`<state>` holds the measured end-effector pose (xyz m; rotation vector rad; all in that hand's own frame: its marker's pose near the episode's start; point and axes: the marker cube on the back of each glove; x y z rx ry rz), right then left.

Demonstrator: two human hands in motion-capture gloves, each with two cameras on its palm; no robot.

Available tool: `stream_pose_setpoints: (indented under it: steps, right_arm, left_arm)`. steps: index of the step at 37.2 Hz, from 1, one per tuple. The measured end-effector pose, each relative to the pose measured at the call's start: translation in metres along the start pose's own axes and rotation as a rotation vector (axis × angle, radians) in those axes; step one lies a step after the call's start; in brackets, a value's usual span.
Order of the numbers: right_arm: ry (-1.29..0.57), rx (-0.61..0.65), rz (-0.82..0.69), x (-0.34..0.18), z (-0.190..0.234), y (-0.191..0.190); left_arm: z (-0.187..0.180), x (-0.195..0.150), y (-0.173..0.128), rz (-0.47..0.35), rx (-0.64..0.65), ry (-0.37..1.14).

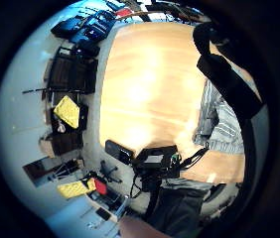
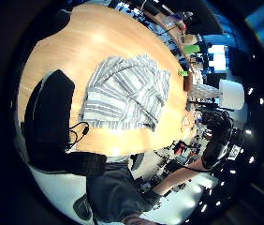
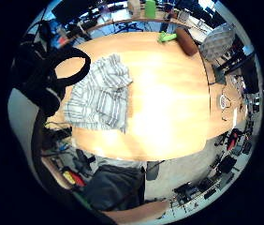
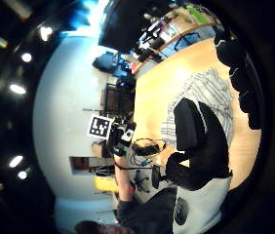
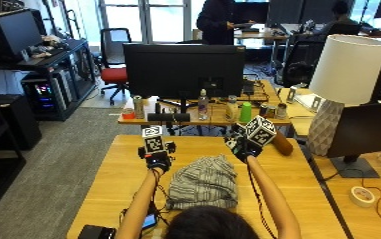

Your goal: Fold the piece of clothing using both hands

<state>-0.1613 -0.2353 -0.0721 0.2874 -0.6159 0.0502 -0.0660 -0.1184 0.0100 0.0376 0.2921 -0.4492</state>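
A grey-and-white striped garment (image 5: 203, 183) lies crumpled in a heap on the wooden table (image 5: 296, 174), just in front of me. It also shows below both palms as the striped garment (image 2: 127, 93) (image 3: 99, 96) (image 4: 201, 92), and at the table's side as cloth (image 1: 219, 124). My left hand (image 5: 157, 160) hovers above the table to the left of the heap's far end. Raised over the far right of the heap is my right hand (image 5: 241, 148). Neither hand touches the cloth. Both hands' fingers are relaxed and hold nothing.
A brown cylinder (image 5: 281, 144) lies near the table's far right edge. Behind it a second desk carries a monitor (image 5: 183, 64), bottles and a green cup (image 5: 245, 112). A lamp (image 5: 342, 94) stands at the right. A phone (image 5: 149, 221) and a black device (image 5: 97, 232) lie at the near left.
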Motion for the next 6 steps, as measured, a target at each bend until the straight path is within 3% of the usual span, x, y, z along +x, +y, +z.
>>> stream_pose_setpoints:
  steps: [6]
  right_arm:
    - [0.016,-0.007,0.038,0.0116,0.0000,-0.0055]
  left_arm:
    - [0.0051,0.0112,-0.0034,0.011,-0.057,-0.024]
